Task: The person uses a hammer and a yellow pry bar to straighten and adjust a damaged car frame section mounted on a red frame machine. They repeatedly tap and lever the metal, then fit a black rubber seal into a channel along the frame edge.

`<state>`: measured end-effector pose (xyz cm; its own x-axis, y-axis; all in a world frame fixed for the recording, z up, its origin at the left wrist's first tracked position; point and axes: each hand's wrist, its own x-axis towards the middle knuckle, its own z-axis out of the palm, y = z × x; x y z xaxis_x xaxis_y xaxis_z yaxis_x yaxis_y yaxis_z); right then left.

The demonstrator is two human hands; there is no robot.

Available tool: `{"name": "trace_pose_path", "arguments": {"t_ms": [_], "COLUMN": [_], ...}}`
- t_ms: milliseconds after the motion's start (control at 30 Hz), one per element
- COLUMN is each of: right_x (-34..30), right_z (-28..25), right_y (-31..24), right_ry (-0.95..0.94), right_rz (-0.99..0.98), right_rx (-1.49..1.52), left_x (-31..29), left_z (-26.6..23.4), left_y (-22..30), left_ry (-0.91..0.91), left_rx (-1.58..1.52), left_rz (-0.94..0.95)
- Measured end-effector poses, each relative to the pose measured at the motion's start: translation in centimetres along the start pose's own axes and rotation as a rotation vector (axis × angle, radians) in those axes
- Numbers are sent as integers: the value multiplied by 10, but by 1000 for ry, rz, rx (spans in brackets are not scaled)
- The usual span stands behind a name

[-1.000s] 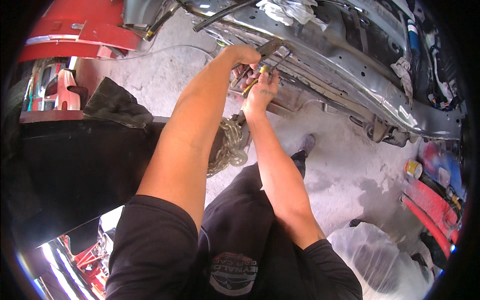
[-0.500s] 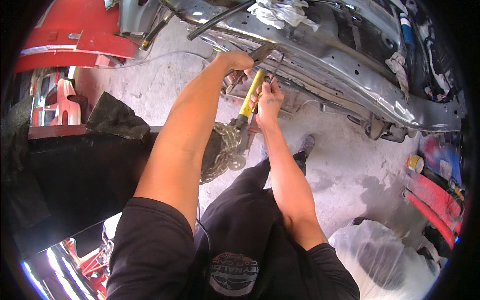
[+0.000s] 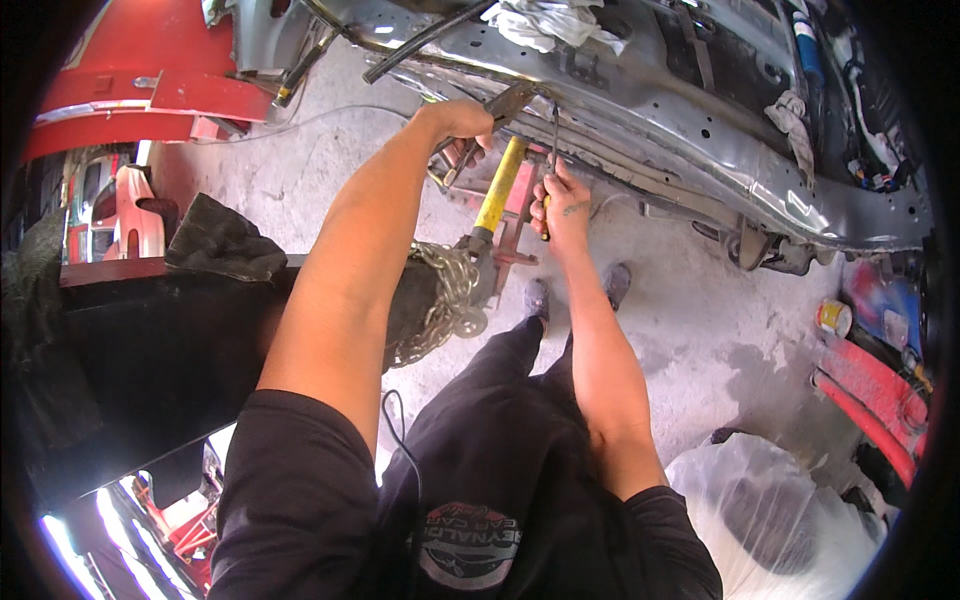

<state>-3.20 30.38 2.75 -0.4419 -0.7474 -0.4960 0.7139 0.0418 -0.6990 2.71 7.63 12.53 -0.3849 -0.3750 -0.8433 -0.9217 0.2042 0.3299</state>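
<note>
My left hand [image 3: 466, 125] is closed around large metal pliers [image 3: 512, 102], whose jaws meet the lower edge of a bare grey car body sill [image 3: 620, 125]. A screwdriver [image 3: 556, 125] is gripped in my right hand [image 3: 568, 205]. Its thin shaft points up and away, with the tip at the sill's edge just right of the jaws. Part of the dark and yellow handle shows below my fingers. Between my two hands, a yellow cylinder [image 3: 501, 185] rises at a slant toward the sill. The exact contact of the screwdriver tip is too small to tell.
A metal chain [image 3: 455, 295] hangs around the end of a black beam [image 3: 170, 340] at left, with a dark cloth [image 3: 225, 238] on top. Red car panels [image 3: 140, 80] stand far left. Clear plastic sheeting [image 3: 770, 520] lies lower right; a red bumper-like part [image 3: 870, 400] is beyond it.
My right hand has moved slightly right and nearer to me, away from the yellow cylinder, so more screwdriver shaft shows. My left hand stays on the pliers. The whole view has shifted slightly.
</note>
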Motion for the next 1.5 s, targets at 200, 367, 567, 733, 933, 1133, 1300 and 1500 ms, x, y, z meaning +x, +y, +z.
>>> {"name": "trace_pose_path", "arguments": {"t_ms": [200, 367, 567, 733, 933, 1133, 1300, 1500], "right_x": [-6, -6, 3, 9, 13, 31, 25, 22], "right_z": [23, 63, 36, 54, 103, 117, 104, 86], "right_y": [-25, -14, 13, 31, 37, 29, 12, 14], "right_ry": [-24, 143, 110, 183, 252, 165, 161, 98], "right_rz": [77, -45, -120, -204, -207, -215, -53, -15], "right_rx": [115, 88, 50, 177, 424, 488, 357, 371], "left_x": [0, 3, 11, 4, -10, 0, 6, 2], "left_z": [6, 3, 4, 3, 2, -1, 1, -2], "left_y": [1, 0, -5, 1, 8, 5, 0, 6], "left_ry": [36, 31, -6, 17, 44, -55, 28, 34], "left_rx": [-17, 41, -16, -11, 56, 79, 45, 63], "left_rz": [4, 2, -11, -10, -1, 3, -7, -10]}}
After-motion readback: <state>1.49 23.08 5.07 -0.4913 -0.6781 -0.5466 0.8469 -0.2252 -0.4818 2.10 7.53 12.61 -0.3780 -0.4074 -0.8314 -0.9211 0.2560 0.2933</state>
